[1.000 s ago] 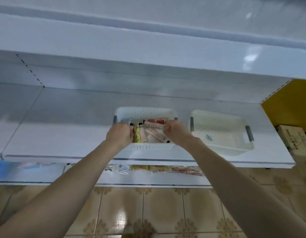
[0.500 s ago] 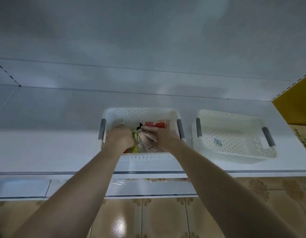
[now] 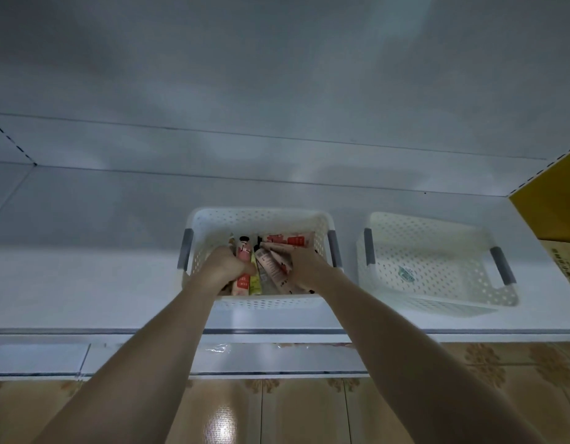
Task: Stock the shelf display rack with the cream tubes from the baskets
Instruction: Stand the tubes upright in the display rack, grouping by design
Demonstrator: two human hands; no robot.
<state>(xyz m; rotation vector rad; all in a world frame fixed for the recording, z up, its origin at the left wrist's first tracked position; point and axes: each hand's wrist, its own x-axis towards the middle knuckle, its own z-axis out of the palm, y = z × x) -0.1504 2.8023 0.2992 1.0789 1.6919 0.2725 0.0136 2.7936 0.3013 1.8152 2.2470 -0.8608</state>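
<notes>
Down inside: left hand (image 3: 224,271) fingers curled tight round cream tubes (image 3: 272,265), thumb pressing one; right hand (image 3: 306,267) fingers bent over fanned bundle, gripping. Tubes lie in left basket (image 3: 261,215) on white shelf (image 3: 85,283); second basket (image 3: 437,302) just beside, rightward.

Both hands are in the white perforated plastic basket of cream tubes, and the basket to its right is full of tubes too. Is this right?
No. In the head view, the right-hand white perforated basket holds no tubes, only a small label. The rest stands.
</notes>
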